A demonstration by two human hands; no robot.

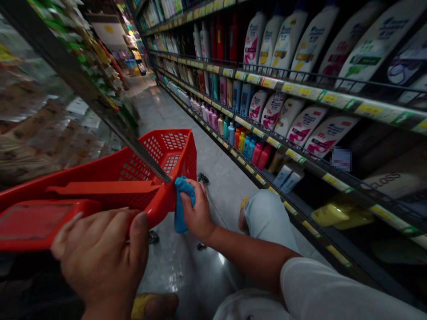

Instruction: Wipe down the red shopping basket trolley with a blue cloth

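Observation:
A red plastic shopping cart (133, 169) with perforated basket walls stands at the left. My left hand (106, 253) is wrapped round its red handle (155, 213), knuckles up. My right hand (198, 211) grips a blue cloth (183, 213) and presses it to the outer side of the cart near the handle's right corner. Part of the cloth hangs below my fingers. Inside the basket, a red flap (106, 187) lies behind the handle.
Shelves (290, 89) of shampoo bottles (312, 42) run along the right, with yellow bottles (333, 215) lying low down. A dark metal bar (100, 106) slants across the left before blurred packaged goods (50, 133). Tiled floor (156, 106) stretches down the aisle.

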